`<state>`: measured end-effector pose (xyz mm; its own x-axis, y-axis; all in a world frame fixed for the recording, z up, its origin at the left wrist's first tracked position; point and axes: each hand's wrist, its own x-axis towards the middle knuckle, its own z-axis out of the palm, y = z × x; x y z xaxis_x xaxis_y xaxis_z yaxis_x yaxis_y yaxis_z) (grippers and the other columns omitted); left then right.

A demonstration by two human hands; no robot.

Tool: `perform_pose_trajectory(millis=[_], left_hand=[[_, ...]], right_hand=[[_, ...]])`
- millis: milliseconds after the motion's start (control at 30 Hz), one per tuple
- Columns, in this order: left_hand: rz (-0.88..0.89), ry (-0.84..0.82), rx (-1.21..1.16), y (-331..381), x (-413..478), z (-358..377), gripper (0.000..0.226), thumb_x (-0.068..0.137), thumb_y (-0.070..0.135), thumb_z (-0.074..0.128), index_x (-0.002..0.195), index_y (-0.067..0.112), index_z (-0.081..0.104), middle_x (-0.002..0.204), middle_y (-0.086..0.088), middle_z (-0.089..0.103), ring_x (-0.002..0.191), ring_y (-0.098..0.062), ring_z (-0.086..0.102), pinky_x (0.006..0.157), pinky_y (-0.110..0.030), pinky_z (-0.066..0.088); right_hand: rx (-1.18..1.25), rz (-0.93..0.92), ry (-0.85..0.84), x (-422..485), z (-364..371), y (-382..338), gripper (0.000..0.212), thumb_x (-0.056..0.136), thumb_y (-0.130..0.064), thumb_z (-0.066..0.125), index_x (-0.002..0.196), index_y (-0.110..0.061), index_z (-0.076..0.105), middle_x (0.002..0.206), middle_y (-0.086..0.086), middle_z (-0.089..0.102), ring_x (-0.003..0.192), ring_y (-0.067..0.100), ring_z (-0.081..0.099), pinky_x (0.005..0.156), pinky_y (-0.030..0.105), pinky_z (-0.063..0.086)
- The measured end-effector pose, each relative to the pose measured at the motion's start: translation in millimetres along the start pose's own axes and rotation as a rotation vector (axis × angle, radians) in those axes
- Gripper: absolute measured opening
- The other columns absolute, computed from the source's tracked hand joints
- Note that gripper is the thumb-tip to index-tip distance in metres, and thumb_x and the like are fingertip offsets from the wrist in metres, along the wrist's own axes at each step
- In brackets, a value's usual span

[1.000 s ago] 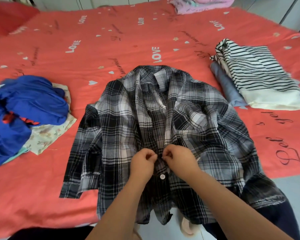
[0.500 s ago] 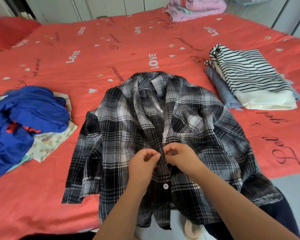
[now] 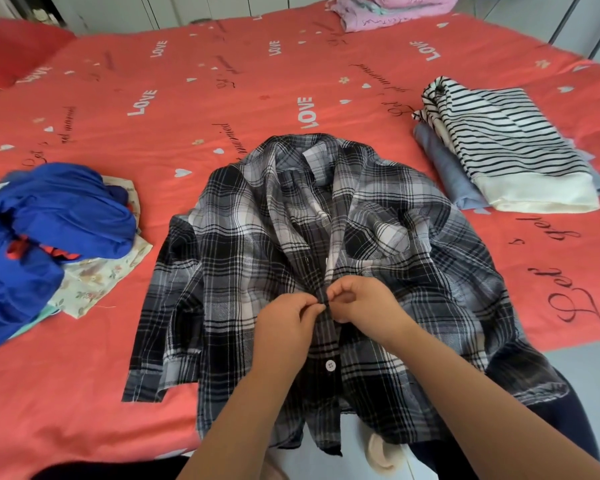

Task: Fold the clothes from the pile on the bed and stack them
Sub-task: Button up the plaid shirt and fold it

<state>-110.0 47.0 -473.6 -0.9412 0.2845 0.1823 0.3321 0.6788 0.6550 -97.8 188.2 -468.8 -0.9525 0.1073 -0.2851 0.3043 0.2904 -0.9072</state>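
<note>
Plaid shirt (image 3: 243,244), black, grey and white, lies front side up at the near centre of the bed (image 3: 222,98). Its collar points to the far side, and its hem hangs over the near edge of the bed. One sleeve lies along the left side of the shirt body.

Both hands meet on the front placket, at about the middle of the shirt:
- The left hand (image 3: 284,323) pinches the left front edge between its thumb and curled fingers.
- The right hand (image 3: 364,303) pinches the right front edge, with its fingers curled over the cloth.
- The fingertips of the two hands are close together at the placket; contact between them cannot be confirmed.

On the far side of the hands the shirt fronts lie apart up to the collar. On the near side the fronts overlap, and one white button (image 3: 330,365) shows just below the hands.

An unfolded pile (image 3: 49,216) of blue cloth over a floral piece (image 3: 97,271) lies to the left, apart from the shirt. A folded striped top (image 3: 499,140) rests on a folded grey-blue garment (image 3: 447,168) to the right. Pink clothes (image 3: 395,8) lie at the far edge. A red pillow (image 3: 11,46) lies at the far left.
</note>
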Motion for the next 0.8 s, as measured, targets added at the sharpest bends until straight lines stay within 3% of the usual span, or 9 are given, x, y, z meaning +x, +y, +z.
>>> perform_pose_trajectory(millis=[100,233,367,567,700,800], left_hand=[[0.036,0.025,0.003,1.8,1.1,1.7,0.013,0.086,0.02,0.063,0.092,0.012,0.071,0.085,0.001,0.068,0.077,-0.007,0.055,0.067,-0.009,0.034],[-0.046,0.095,-0.107,1.4,-3.4,6.7,0.02,0.084,0.014,0.065,0.103,0.011,0.07,0.098,0.001,0.07,0.086,0.0,0.053,0.074,0.006,0.032],[-0.094,0.078,-0.158,-2.9,-5.4,8.7,0.019,0.084,0.011,0.065,0.102,0.012,0.072,0.099,0.001,0.071,0.087,0.0,0.054,0.078,0.005,0.034],[-0.023,0.076,-0.079,-5.1,-5.6,8.6,0.019,0.088,0.011,0.059,0.103,0.008,0.07,0.098,-0.001,0.071,0.085,0.0,0.053,0.076,0.007,0.032],[-0.077,0.116,-0.152,-5.3,-7.1,10.3,0.011,0.084,0.015,0.065,0.092,0.014,0.073,0.082,0.018,0.064,0.073,0.014,0.052,0.072,0.005,0.035],[-0.202,0.105,-0.249,-5.8,-5.2,13.3,0.007,0.081,0.019,0.068,0.086,0.023,0.072,0.076,0.025,0.059,0.078,0.011,0.056,0.072,0.0,0.04]], right_hand=[[0.036,-0.021,0.029,0.6,1.8,-1.1,0.024,0.075,-0.001,0.062,0.068,-0.023,0.062,0.063,-0.005,0.061,0.062,0.011,0.056,0.071,0.032,0.05],[0.231,0.012,0.007,1.4,2.6,-0.8,0.019,0.079,0.001,0.06,0.071,-0.016,0.063,0.061,-0.004,0.06,0.056,0.006,0.053,0.059,0.019,0.047],[0.399,0.074,-0.04,3.2,2.3,3.5,0.022,0.082,0.006,0.057,0.071,-0.013,0.06,0.059,-0.004,0.058,0.053,0.006,0.054,0.057,0.015,0.048],[0.404,0.063,-0.054,6.0,5.7,6.7,0.018,0.083,0.003,0.06,0.075,-0.013,0.06,0.06,-0.005,0.06,0.053,0.003,0.057,0.056,0.013,0.049],[0.388,0.075,-0.051,7.7,5.3,9.1,0.018,0.083,0.002,0.06,0.075,-0.014,0.061,0.062,-0.004,0.06,0.056,0.004,0.056,0.057,0.014,0.049],[0.365,0.078,-0.043,7.8,4.1,11.3,0.018,0.082,0.002,0.061,0.074,-0.015,0.062,0.063,-0.003,0.061,0.055,0.003,0.057,0.057,0.014,0.049]])
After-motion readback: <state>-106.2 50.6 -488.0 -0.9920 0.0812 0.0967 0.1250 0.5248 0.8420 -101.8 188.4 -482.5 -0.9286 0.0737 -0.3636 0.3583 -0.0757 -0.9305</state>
